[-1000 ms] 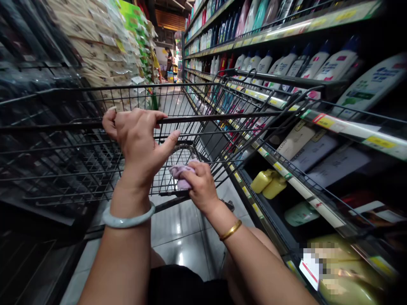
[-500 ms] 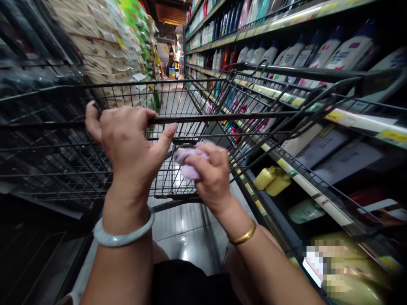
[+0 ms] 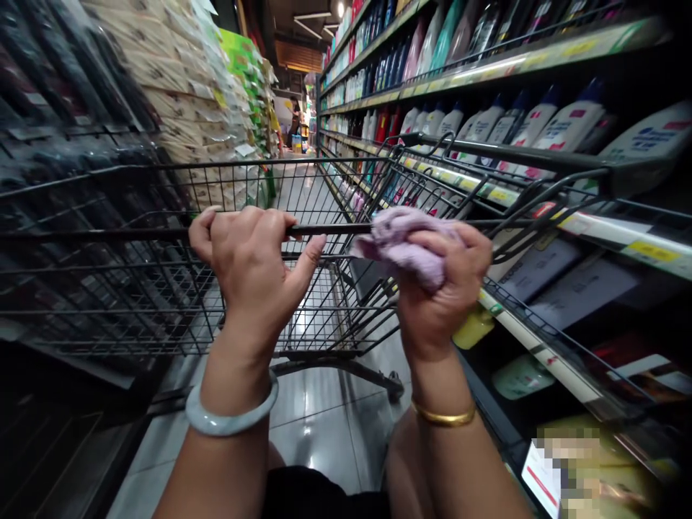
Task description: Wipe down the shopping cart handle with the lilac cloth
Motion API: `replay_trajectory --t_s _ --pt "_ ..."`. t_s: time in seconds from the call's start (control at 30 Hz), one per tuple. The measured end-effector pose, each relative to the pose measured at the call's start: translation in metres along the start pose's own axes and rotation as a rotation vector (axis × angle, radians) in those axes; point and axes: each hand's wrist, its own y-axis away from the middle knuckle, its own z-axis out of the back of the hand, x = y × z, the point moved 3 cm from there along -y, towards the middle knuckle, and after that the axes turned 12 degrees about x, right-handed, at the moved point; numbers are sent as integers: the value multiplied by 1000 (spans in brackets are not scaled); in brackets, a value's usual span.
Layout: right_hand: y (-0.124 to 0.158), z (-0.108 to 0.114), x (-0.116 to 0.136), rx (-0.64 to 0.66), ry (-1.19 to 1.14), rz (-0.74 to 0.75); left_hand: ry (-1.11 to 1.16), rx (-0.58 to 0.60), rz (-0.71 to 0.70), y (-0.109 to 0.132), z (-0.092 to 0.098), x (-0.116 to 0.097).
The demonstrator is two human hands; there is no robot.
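Observation:
A black wire shopping cart (image 3: 303, 324) stands in front of me, its top bar running across the view. My left hand (image 3: 254, 263) lies over that bar, fingers curled round it and thumb below; a pale jade-like bangle (image 3: 232, 419) circles the wrist. In my right hand (image 3: 451, 288) is a crumpled light purple cloth (image 3: 405, 241), pressed against the same bar farther right. A gold bracelet (image 3: 444, 417) sits on the right wrist. The fingertips of the right hand are partly hidden by the cloth.
Shelves (image 3: 535, 339) of bottles line the right side, close to the cart, with white bottles (image 3: 567, 126) at mid height. Stacked packages (image 3: 178, 79) and dark packs hang or stand on the left. Far down the tiled aisle is a person (image 3: 295, 119).
My right hand has moved up and to the right with the cloth, from below the bar onto it. My left hand keeps its hold; the view has shifted slightly.

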Motion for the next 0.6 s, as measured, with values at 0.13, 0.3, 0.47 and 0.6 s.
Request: replay_trajectory --t_s 0.13,0.3,0.47,0.6 --pt "-5 3 19 11 111 -29 11 -16 3 2 2 -1" --pt "-3 -5 31 318 48 127 16 -20 -7 3 4 1" --pt "-19 49 -50 -104 206 55 47 16 17 2 4 3" --pt "-13 43 -42 -118 159 -34 56 8 27 3 5 3"
